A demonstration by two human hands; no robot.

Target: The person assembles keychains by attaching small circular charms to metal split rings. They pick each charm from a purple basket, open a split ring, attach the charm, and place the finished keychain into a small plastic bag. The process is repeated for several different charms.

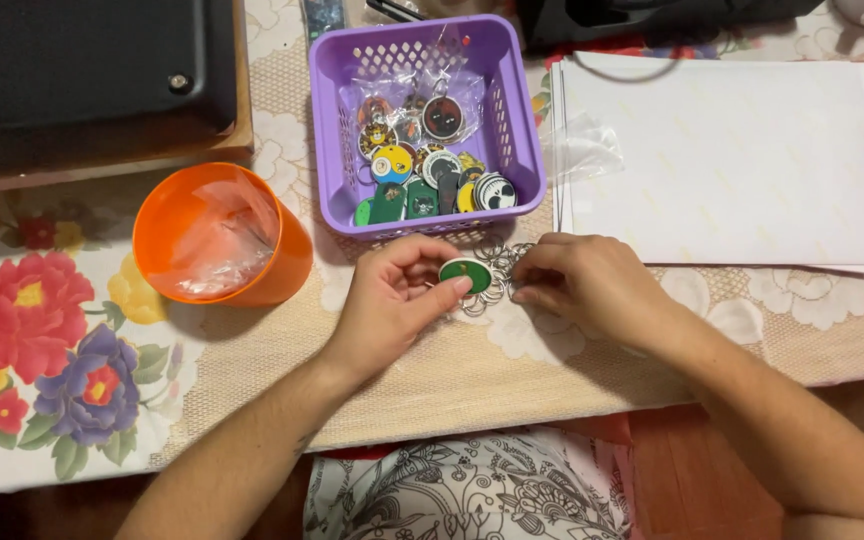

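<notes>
Left hand [387, 300] sits just below centre, fingers curled, thumb and forefinger pinched on a green oval charm [466, 274]. Grip is closed on the charm's left edge; charm lies flat-ish, face up, just above the table [512, 365].

Right hand [582, 285] is at 3 o'clock from the charm, close beside it. Fingertips are drawn together over a loose pile of metal key rings [497, 262]. Fingertips touch the rings; can't tell whether any single ring is actually pinched. The ring pile lies between the two hands and spreads up toward 12 o'clock from the charm, reaching the basket's front edge.

Purple plastic basket [330, 120] is at 12 o'clock from the hands, filled with round and oval printed charms [422, 175], some in clear bags. Orange plastic cup [282, 270] with a clear film liner stands at 9 o'clock from the left hand, well apart. Stack of white sheets [732, 160] lies at 1–2 o'clock from the right hand, its lower edge just beside the knuckles. Small clear plastic bag [582, 140] lies on the stack's left edge, next to the basket.

Table carries a lace cover over a floral cloth [42, 340], flowers at 8–9 o'clock. Black device [82, 70] on a wooden board sits at 10–11 o'clock.
</notes>
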